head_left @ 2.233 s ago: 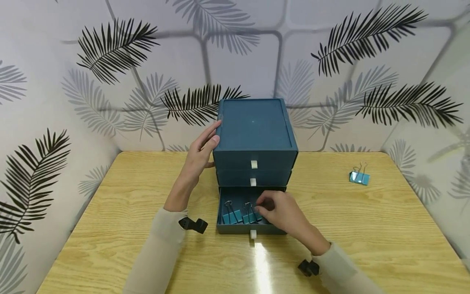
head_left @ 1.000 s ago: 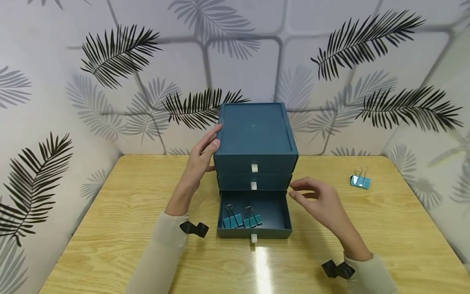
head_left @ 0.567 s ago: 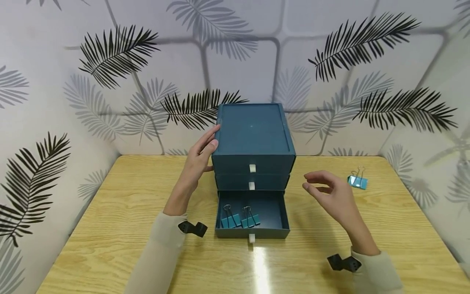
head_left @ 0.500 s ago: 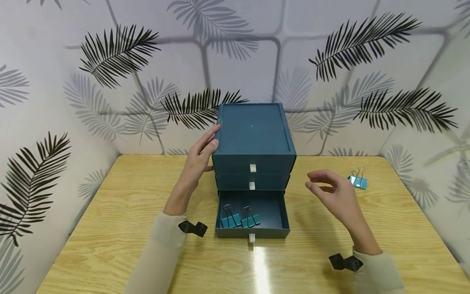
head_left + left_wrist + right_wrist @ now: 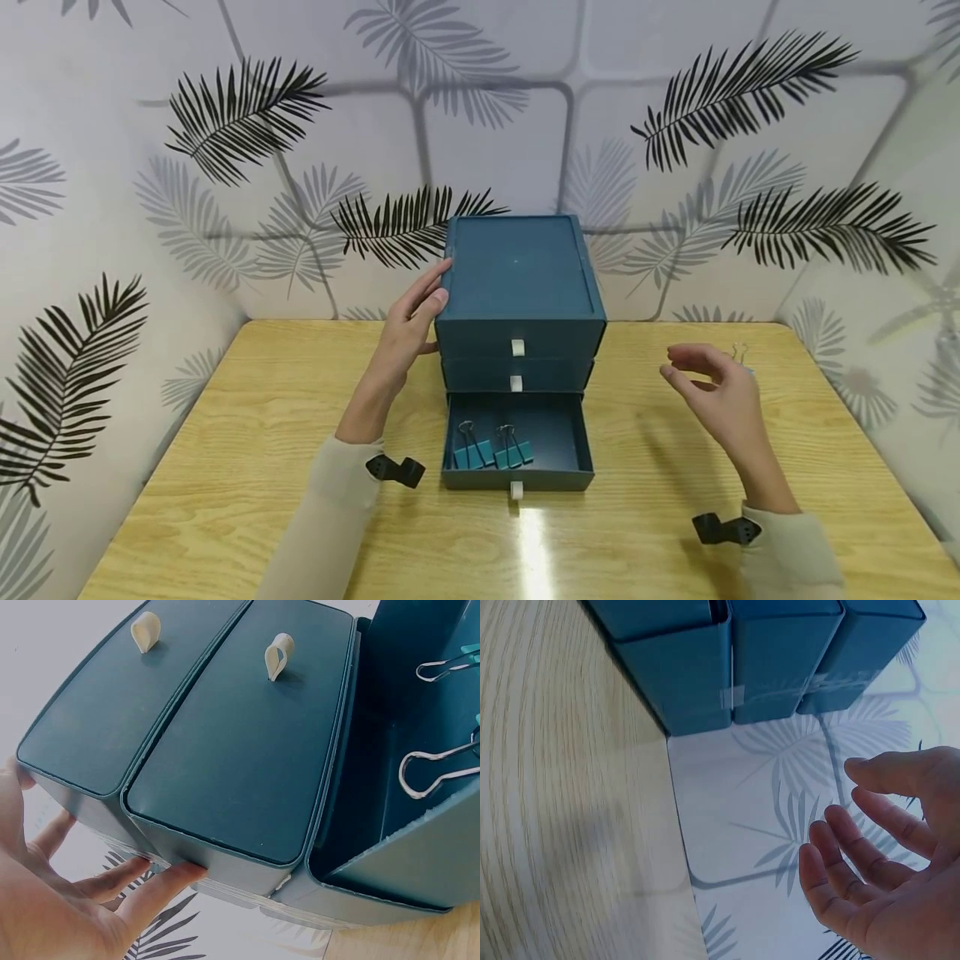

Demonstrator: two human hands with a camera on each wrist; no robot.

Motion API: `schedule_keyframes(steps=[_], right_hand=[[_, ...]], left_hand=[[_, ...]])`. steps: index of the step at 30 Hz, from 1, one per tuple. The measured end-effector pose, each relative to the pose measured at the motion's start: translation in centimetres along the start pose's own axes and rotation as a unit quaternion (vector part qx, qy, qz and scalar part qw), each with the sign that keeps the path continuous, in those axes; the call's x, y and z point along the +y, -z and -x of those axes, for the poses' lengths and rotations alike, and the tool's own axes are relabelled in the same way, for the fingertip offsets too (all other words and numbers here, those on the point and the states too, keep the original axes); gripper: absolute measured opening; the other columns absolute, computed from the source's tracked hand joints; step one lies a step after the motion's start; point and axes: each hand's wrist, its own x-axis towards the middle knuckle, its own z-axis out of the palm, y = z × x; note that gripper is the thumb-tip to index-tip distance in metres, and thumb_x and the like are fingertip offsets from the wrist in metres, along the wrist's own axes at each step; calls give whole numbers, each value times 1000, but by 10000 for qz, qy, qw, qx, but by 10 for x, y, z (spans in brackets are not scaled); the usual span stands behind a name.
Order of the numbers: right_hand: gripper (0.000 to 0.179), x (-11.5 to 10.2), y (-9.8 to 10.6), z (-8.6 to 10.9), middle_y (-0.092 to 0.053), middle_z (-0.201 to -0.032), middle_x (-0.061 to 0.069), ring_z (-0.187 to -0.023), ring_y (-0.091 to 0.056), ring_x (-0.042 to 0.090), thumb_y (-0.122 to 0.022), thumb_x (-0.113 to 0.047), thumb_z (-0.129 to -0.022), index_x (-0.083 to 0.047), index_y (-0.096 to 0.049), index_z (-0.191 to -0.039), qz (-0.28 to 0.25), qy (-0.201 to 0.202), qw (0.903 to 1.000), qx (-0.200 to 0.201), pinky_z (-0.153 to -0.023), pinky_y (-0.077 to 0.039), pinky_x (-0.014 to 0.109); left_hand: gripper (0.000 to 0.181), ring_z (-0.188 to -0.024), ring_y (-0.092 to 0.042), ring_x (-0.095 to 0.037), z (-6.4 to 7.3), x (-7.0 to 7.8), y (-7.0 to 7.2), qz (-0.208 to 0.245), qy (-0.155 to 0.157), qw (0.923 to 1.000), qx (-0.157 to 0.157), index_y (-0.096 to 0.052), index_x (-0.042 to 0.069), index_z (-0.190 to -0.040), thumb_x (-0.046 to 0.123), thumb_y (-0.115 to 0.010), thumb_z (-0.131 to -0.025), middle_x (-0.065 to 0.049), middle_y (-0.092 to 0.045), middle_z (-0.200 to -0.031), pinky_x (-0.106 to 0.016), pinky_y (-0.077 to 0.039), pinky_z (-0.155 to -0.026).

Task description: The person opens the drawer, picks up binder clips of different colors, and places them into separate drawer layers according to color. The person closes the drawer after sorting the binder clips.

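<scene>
A dark blue drawer unit stands mid-table, its bottom drawer pulled out and the upper two closed. Inside that drawer, toward its left, lie two teal binder clips, a left one and another beside it. My left hand rests on the unit's left side; in the left wrist view its fingertips touch the side wall. To the right of the unit, my right hand hovers with loosely bent fingers and holds nothing. Behind it a third binder clip is mostly hidden, only its wire handles showing clearly.
The wooden table reaches to a wall with a leaf pattern at the back. White pull tabs, such as the top one, mark the drawer fronts. Each wrist wears a black camera, the left one included.
My right hand has left the open drawer and moved right, and it now covers most of the lone binder clip. The left hand stays on the unit. The view has shifted slightly.
</scene>
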Motion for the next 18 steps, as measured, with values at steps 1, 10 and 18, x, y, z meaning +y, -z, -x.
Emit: schedule_keyframes(steps=[1, 10, 18], right_hand=[[29, 3, 1, -1, -71, -116, 11, -101, -64, 1, -75, -15, -95, -2, -72, -120, 3, 0, 10000, 36, -78, -50, 9], [34, 26, 19, -5, -67, -110, -17, -97, -63, -6, -76, -16, -94, -1, -69, -124, -50, -235, 9991, 343, -75, -50, 8], [38, 43, 32, -9, -61, -112, -25, -100, -61, -5, -75, -19, -95, -4, -67, -129, 122, -482, 9980, 380, -71, -50, 8]], left_hand=[[49, -149, -33, -25, 0, 0, 0, 5, 4, 10000, -2, -44, 36, -157, 37, -49, -108, -1, -33, -164, -74, -46, -91], [49, -149, -33, -25, 1, -2, 1, -12, 1, 10000, 10, -43, 37, -157, 37, -49, -109, -1, -32, -164, -74, -46, -92], [49, -149, -33, -25, -1, -1, 2, -23, 30, 10000, 23, -44, 38, -157, 40, -50, -108, 0, -32, -164, -74, -46, -91]])
